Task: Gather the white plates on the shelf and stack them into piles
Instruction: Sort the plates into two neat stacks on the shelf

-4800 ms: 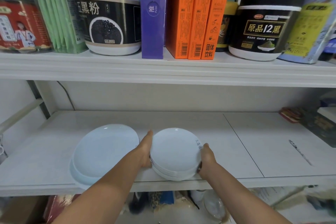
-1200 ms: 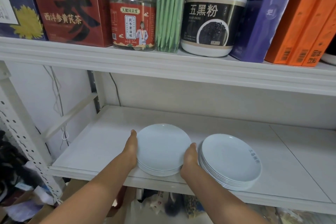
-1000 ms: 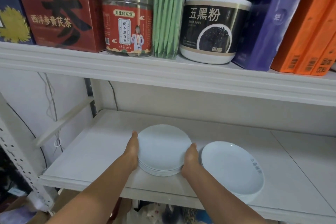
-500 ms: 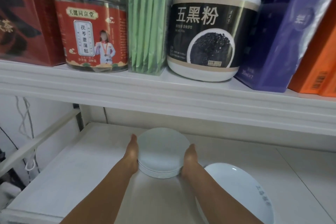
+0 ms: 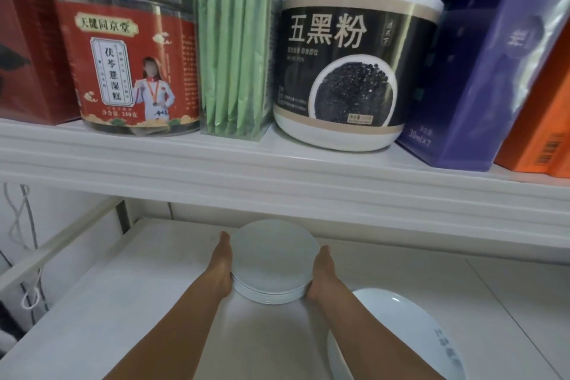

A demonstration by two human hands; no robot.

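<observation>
One pile of plates (image 5: 275, 261) is squeezed between the left hand (image 5: 222, 262) and right hand (image 5: 321, 271), beside another pile (image 5: 401, 333), so little seems left.

Two plate piles (image 5: 274, 259) (image 5: 410, 333), two hands (image 5: 222, 262) (image 5: 320, 268), two jars (image 5: 132, 49) (image 5: 354, 52).

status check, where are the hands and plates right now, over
Left hand and right hand clamp the small plate stack from both sides on the lower shelf. Second plate pile near right. Nothing blocking.
</observation>
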